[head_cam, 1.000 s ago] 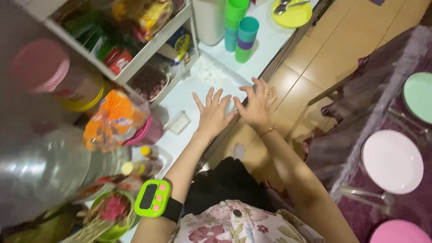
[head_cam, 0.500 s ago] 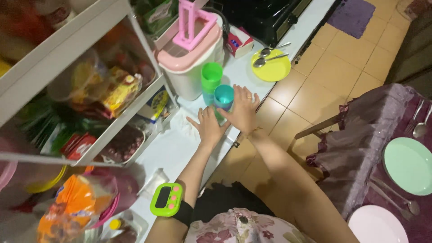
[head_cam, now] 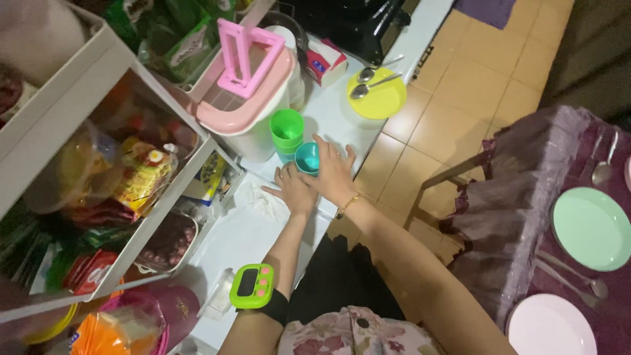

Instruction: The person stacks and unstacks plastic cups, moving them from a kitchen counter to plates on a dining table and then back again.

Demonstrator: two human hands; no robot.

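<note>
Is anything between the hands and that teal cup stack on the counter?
Nothing visible. Both the left hand and the right hand are already on the teal cup stack; the green cup stack stands just behind it.

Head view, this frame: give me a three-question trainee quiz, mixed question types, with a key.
1. True or false: both hands touch the teal cup.
2. Multiple choice: what lies on the yellow plate? A) two spoons B) a fork C) nothing
3. Fill in: the green timer is strapped to the ___ forearm.

Key:
1. True: the left hand and right hand close round it from either side, beside the green cup stack.
2. A: two spoons.
3. Left.
</note>
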